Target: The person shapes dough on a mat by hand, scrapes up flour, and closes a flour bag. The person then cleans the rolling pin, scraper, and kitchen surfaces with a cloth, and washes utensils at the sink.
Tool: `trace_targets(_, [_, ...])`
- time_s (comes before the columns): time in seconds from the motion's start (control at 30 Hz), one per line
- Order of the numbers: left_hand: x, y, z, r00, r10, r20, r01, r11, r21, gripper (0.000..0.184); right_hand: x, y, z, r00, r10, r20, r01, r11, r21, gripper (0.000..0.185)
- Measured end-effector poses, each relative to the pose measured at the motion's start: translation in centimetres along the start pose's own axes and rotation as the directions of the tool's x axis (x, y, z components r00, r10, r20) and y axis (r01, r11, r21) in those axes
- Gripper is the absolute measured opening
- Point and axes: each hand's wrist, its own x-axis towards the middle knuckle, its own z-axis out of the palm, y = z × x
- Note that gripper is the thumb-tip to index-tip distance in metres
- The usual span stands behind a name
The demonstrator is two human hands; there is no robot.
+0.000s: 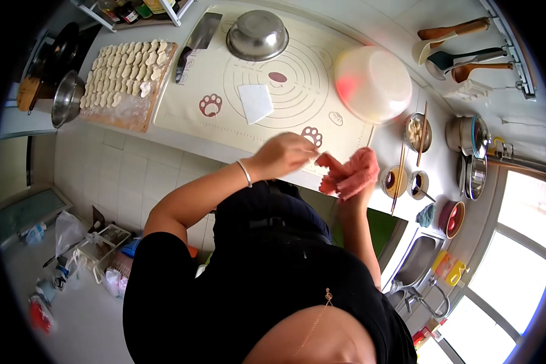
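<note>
Holding red cloth (353, 174) near a mat (309, 67) with indistinct lettering (188, 60).

Bright windows (525, 209) at right, a white counter (438, 165), pale tiles (124, 173) beneath, a grey floor (91, 321).

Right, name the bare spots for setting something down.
The mat is bare between the white piece and plastic bowl, and between white piece and board, this side of the cleaver. Crowded: the counter right of the mat, with small bowls and chopsticks, and the board's far part, with dough.
</note>
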Motion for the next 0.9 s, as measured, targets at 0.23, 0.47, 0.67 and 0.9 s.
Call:
trace_targets(0.23, [-2.1, -11.4, -0.7, 0.763, -0.644, -0.050, 0.491, 0.528, 0.693, 0.076, -1.2, 1.0, -4.7, 0.989, 0.109, -0.104, -0.091, 0.982, 0.166, 0.022])
trace_targets(0.47, [1.0, -12.4, -1.7, 0.632, -0.758, 0.161, 0.332, 0.452, 0.828, 0.078, -1.4, 1.7, -5.4, 0.990, 0.119, -0.081, -0.102, 0.977, 0.187, 0.021])
trace_targets(0.67, [0.9, -11.8, -1.5, 0.702, -0.704, 0.109, 0.203, 0.345, 0.916, 0.065, -0.9, 0.3, -5.0, 0.992, 0.121, -0.018, -0.117, 0.979, 0.165, 0.018])
trace_targets(0.9, [2.2, -10.3, -9.5, 0.602, -0.797, 0.046, 0.565, 0.385, -0.730, 0.060, 4.4, 1.7, -3.0, 0.940, -0.237, 0.245, 0.274, 0.953, -0.132, 0.009])
